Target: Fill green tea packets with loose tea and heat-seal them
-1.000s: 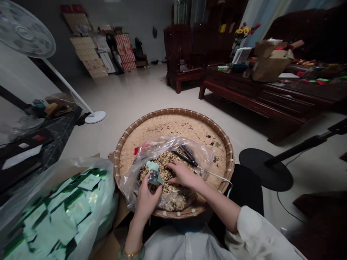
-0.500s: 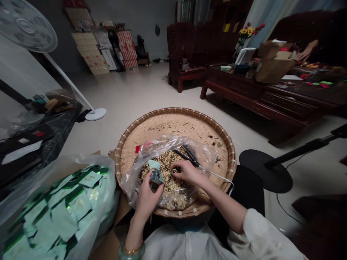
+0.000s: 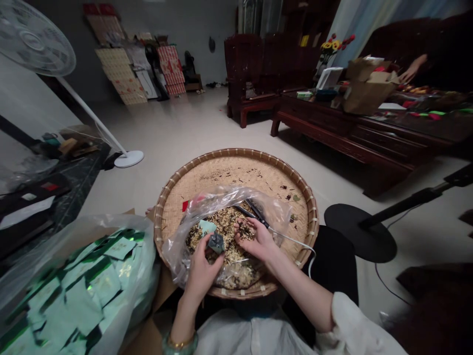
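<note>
1. Woven bamboo tray (image 3: pixel 236 170) sits on the person's lap. On it lies a clear plastic bag (image 3: pixel 207 202), thin and limp.
2. Dried herb mix (image 3: pixel 227 222) fills the bag. It looks light, loose and easily spilled, so it is best lifted in a cupped palm.
3. Right hand (image 3: pixel 254 239) is palm up over the mix, fingers half curled around a small heap. Half a second ago it lay palm down, digging.
4. Left hand (image 3: pixel 201 268) pinches a small green foil sachet (image 3: pixel 215 242) between thumb and fingertips, just beside the right hand, much where it was. The sachet is probably light, crinkly and slick, so grip it by the edges.
</note>
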A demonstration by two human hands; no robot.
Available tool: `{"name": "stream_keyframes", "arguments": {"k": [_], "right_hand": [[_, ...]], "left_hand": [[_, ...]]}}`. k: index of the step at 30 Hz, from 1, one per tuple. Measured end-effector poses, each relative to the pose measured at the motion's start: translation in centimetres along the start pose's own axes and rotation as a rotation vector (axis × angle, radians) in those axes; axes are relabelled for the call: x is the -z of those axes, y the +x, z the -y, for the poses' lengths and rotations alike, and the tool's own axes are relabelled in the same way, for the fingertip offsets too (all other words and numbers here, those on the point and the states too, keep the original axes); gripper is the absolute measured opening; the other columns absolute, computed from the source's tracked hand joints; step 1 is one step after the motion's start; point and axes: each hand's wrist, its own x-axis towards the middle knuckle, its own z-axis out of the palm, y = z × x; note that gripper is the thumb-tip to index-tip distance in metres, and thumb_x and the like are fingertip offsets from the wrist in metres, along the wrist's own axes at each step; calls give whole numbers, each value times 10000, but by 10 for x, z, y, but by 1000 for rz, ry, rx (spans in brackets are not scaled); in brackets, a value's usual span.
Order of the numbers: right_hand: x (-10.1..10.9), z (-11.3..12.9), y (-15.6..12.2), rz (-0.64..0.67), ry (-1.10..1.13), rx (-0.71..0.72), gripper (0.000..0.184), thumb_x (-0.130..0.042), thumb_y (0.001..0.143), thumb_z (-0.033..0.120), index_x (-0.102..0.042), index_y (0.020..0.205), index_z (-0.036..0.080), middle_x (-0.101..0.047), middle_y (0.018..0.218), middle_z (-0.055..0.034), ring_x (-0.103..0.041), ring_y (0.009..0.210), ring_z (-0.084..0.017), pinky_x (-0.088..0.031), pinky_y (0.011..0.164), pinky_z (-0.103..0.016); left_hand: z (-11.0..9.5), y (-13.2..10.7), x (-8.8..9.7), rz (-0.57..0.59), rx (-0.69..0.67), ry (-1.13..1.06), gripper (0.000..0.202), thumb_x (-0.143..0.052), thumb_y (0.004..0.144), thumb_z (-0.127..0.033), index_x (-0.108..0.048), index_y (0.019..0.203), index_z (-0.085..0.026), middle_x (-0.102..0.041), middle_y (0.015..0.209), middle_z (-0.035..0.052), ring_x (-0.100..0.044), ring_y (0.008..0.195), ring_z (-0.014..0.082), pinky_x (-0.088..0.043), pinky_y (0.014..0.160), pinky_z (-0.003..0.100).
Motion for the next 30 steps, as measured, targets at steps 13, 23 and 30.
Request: {"name": "stream_keyframes", "arguments": {"k": [13, 23, 30], "right_hand": [[-28, -1, -5, -129, 322, 5, 69, -508, 796, 181, -565, 757, 176, -663, 779, -57, -637, 712, -147, -540, 615, -262], [-47, 10, -17, -116, 79, 427, 172, -521, 787, 341, -551, 685, 206, -619, 643, -8, -626, 692, -174, -536, 717, -341], [-64, -5, -20, -120, -246, 707, 355, -466, 837, 466, -633, 705, 182, -664, 714, -30, -611, 741, -187, -489, 753, -328]], "left_hand": [[-10, 2, -6, 12, -135, 145, 464, -621, 719, -199, -528, 1173, -187, -613, 1165, 104, -577, 1110, 253, -445, 977, 437], [-27, 4, -20, 5, -208, 185, 427, -596, 700, -145, -547, 1121, -199, -592, 1109, 92, -569, 1074, 259, -487, 918, 444], [-27, 6, -22, 12, -164, 147, 443, -608, 692, -137, -554, 1127, -202, -570, 1132, 98, -559, 1059, 255, -547, 790, 393]]}}
